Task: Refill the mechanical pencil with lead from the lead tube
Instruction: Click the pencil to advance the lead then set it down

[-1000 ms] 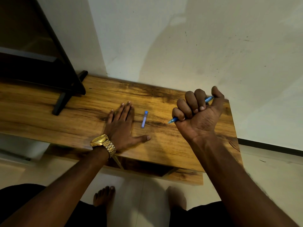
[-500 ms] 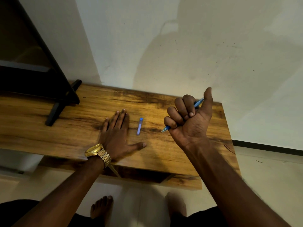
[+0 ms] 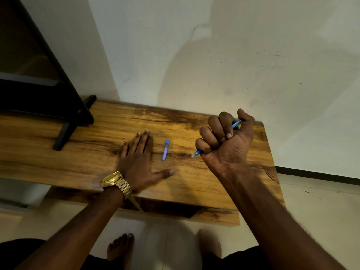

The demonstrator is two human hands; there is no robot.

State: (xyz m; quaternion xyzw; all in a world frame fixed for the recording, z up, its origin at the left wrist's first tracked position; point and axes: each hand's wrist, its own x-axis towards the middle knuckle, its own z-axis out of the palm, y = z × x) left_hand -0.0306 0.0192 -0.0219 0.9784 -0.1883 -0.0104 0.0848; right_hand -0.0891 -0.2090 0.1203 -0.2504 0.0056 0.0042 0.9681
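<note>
A small blue lead tube [image 3: 165, 150] lies flat on the wooden table [image 3: 97, 164], between my two hands. My left hand [image 3: 139, 160] rests palm down on the table just left of the tube, fingers spread, thumb pointing right below it, a gold watch on the wrist. My right hand [image 3: 226, 141] is closed in a fist around a blue mechanical pencil [image 3: 197, 153], raised above the table's right part. The pencil's tip sticks out at the lower left of the fist and its top end shows under the thumb. Most of its barrel is hidden.
A black stand [image 3: 74, 121] with a slanted leg occupies the table's back left. A white wall runs behind the table. The table's right edge lies just past my right hand. Tiled floor and my bare feet [image 3: 120, 248] are below the front edge.
The camera view has shifted slightly; both hands hold nearly the same pose, the left flat on the table and the right still gripping the pencil. The lead tube has not moved.
</note>
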